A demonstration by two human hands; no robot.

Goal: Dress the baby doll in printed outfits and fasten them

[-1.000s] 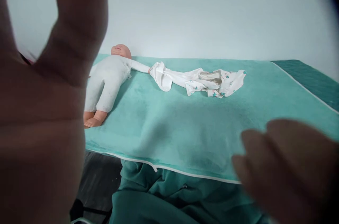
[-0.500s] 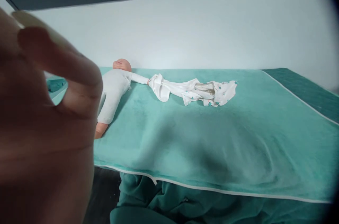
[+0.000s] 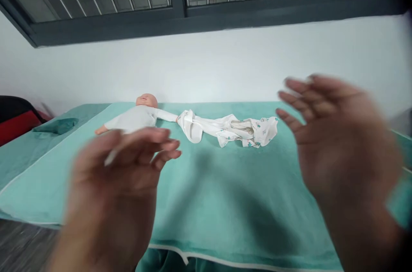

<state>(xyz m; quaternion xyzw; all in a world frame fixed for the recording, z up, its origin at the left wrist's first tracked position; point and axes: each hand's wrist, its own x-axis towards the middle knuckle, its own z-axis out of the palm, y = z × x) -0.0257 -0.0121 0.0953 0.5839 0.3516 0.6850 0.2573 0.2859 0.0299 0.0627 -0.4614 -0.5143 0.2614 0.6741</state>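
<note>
My left hand (image 3: 125,177) is raised over the front of the bed, blurred, its fingers loosely curved and apart with nothing in them. On the other side my right hand (image 3: 337,130) is held up, palm inward, fingers spread and holding nothing. Beyond the left hand lies a baby doll (image 3: 133,116) with a white cloth body, its legs hidden behind that hand. The doll's arm reaches toward crumpled white baby clothes (image 3: 240,128) with a small coloured print. Neither hand touches the doll or the clothes.
A green sheet (image 3: 199,203) with white edging covers the bed. Behind it rise a white wall (image 3: 206,66) and a dark-framed barred window (image 3: 180,14). A black-and-red item (image 3: 19,122) stands at the far left, beside a folded green cloth (image 3: 58,125).
A hand that filled the left side close to the camera has moved away. Both hands now show over the bed. The view has tilted up, showing more window; doll and clothes lie as before.
</note>
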